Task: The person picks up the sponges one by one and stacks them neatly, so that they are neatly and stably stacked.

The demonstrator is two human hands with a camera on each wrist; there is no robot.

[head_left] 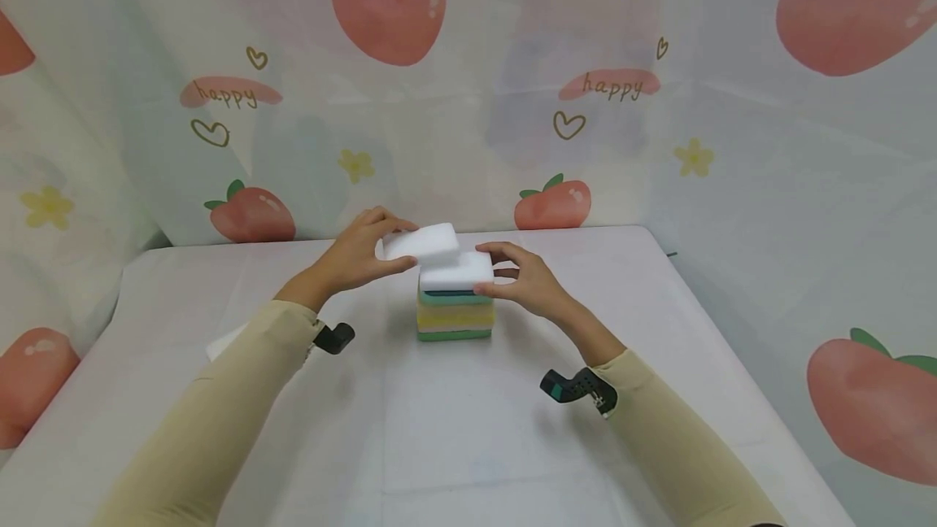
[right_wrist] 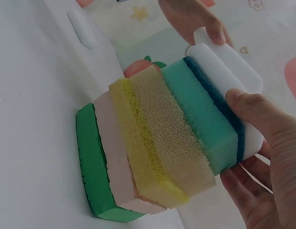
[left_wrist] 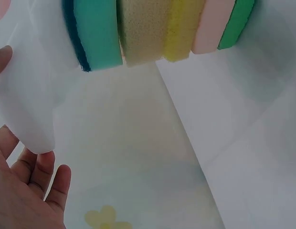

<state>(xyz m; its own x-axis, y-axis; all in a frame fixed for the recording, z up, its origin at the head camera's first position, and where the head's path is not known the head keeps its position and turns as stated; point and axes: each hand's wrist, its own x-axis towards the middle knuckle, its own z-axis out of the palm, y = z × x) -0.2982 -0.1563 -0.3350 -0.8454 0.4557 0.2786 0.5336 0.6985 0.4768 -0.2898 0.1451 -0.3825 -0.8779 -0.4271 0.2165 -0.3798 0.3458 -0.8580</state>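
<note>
Several sponges stand in one stack: a green sponge (right_wrist: 93,162) at the bottom, then pinkish, yellow and beige layers, a teal sponge (right_wrist: 200,119) with a dark blue scouring face, and a white sponge (head_left: 457,273) on top. My left hand (head_left: 359,252) pinches a second white sponge (head_left: 424,244) between thumb and fingers, tilted and overlapping the stack's top from the left. On the right side, my right hand (head_left: 529,279) grips the top white sponge, thumb on its near edge and fingers around the far side. In the left wrist view the held sponge (left_wrist: 28,95) leans beside the stack.
Another white block (head_left: 223,341) lies on the left of the table, partly hidden by my left sleeve. The white-covered table (head_left: 454,429) ends at a fruit-printed curtain (head_left: 468,145) just behind the stack. A small black camera is strapped on each wrist.
</note>
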